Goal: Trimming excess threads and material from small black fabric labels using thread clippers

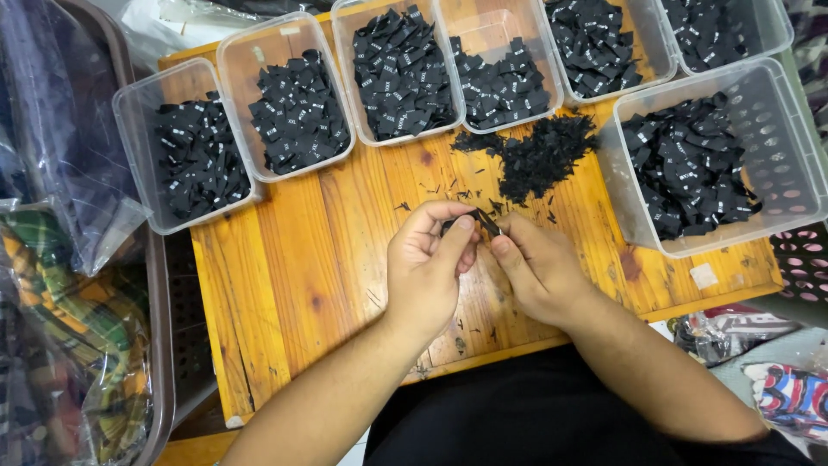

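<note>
Head view: a small black label [485,221] is pinched between the two hands above a wooden board [293,267]. The left hand [427,267] is curled, its thumb and forefinger closed on the near end of the label. The right hand [535,267] is likewise curled, with its fingertips pressed to the other end, so that the label is held between both, clear of the board.

Just beyond the fingertips, a loose heap of black labels [539,155] is spread on the wood, and small black scraps are scattered around it. Farther beyond the hands, a row of clear plastic tubs [297,103] is set along the far edge of the board, each filled with folded black labels. To the right of the right hand, a larger clear tub [776,147] is seen, also loaded with black labels. Well to the left of the left hand, bundles of checked cloth in clear plastic bags [60,328] are stacked. Near the right forearm, more bagged patterned cloth [789,393] is visible.
</note>
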